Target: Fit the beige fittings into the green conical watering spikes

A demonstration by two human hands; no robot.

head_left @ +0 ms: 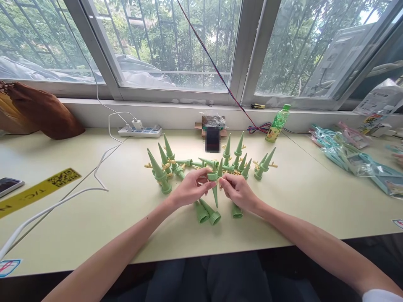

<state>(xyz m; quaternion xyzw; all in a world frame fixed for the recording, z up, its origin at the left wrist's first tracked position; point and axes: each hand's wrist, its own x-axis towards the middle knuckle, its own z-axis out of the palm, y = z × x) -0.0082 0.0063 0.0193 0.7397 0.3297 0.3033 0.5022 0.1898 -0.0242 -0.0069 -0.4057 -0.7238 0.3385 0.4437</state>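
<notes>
Over the middle of the table, my left hand [192, 186] grips the collar of a green plant watering spike [215, 198], whose point is turned down. Close against the collar's right side, my right hand [238, 191] has its thumb and fingers pinched; a small yellowish bit shows there, and the fingers mostly hide it. Several green spikes with yellow valves stand upright at the left [159, 172] and at the right [265, 164]. More lie behind my hands. Nearer to me lie loose green spikes [214, 217] with their hollow ends facing me, one of them [237, 211] below my right hand.
A white power strip [143, 132] and its cable run along the left. A green-capped bottle [277, 125] stands near the window, right of a small box [217, 121] with a dark blurred object before it. Plastic-bagged items [352, 153] lie far right; a brown pouch [47, 113] sits far left.
</notes>
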